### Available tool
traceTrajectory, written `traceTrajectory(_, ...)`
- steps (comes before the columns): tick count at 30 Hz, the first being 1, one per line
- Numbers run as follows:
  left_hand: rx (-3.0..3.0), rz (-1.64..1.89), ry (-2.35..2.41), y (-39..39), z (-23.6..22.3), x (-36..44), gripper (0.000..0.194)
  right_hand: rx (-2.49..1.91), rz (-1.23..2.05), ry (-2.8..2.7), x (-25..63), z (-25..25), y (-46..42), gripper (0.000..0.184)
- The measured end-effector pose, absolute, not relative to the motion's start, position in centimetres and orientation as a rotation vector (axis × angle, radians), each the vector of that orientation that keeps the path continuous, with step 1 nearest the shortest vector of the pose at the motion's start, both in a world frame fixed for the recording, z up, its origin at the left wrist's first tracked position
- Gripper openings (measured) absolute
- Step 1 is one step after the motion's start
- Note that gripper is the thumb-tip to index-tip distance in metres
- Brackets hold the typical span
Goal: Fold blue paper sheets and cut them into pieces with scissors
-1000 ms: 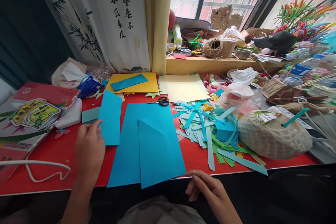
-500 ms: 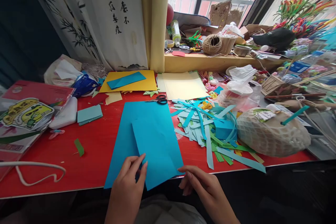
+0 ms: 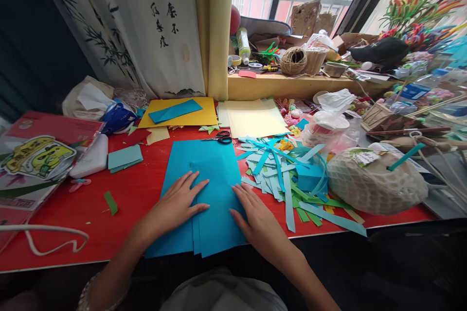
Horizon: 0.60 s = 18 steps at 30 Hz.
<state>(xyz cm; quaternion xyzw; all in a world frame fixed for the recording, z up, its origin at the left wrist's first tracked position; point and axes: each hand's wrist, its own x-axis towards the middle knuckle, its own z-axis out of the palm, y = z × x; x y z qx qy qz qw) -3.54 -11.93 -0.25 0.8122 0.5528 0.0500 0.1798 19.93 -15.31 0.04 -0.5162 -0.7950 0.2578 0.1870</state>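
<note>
Laying left hand point(image 3: 178, 201), fingers wide, and right hand point(image 3: 257, 218), thumb apart, over upper blue paper point(image 3: 218, 221), lower centre of the frame; gripping nothing, seemingly pressing layers flat on large blue sheet point(image 3: 170, 239). Running lengthwise from near edge toward scissors point(image 3: 224, 137), long axis nearly vertical.

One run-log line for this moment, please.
left hand: spread on blue paper | right hand: spread, fingers at its right side | scissors: far edge, untouched

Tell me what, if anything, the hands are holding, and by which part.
Nothing is held: the left hand and the right hand lie open, palms down, on the blue paper.
</note>
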Motion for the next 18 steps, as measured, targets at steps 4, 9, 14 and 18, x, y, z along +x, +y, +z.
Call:
traceTrajectory(4, 2.293, 0.171, 1.568, -9.1, 0.3, -3.3, 0.058, -1.503, 0.665, -2.382, 19.3, -0.9, -15.4, 0.062)
traceTrajectory(9, 2.203, 0.293, 1.647, -3.4, 1.2, -2.4, 0.047, -1.506, 0.530, -2.409, 18.9, -2.0, -16.0, 0.063)
traceTrajectory(14, 2.104, 0.221, 1.578, 0.9, 1.4, -2.2, 0.037, -1.514, 0.542, -2.412, 18.5, -2.6, -16.1, 0.061)
traceTrajectory(18, 2.029, 0.182, 1.392, 1.1, 3.1, -2.9, 0.033, -1.505, 0.748, -2.313, 19.0, -1.9, -15.8, 0.060)
